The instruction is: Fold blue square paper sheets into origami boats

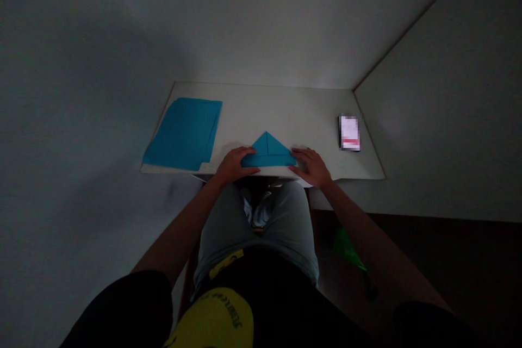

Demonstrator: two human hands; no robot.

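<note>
Dim room; a white table [285, 109] is set into a corner of pale walls, above a dark floor [448, 250]. A folded blue paper [267, 151] lies at the near edge. It is pressed at its lower corners by the left hand [234, 164] and right hand [313, 166], fingers flat, nothing gripped. A stack of blue sheets [183, 131] is seen far left, a phone [349, 132] far right.

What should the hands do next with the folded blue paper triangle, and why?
Probably press along the bottom band of the folded blue paper triangle to sharpen its crease: the left hand and right hand rest at its two lower corners on the white table.
</note>
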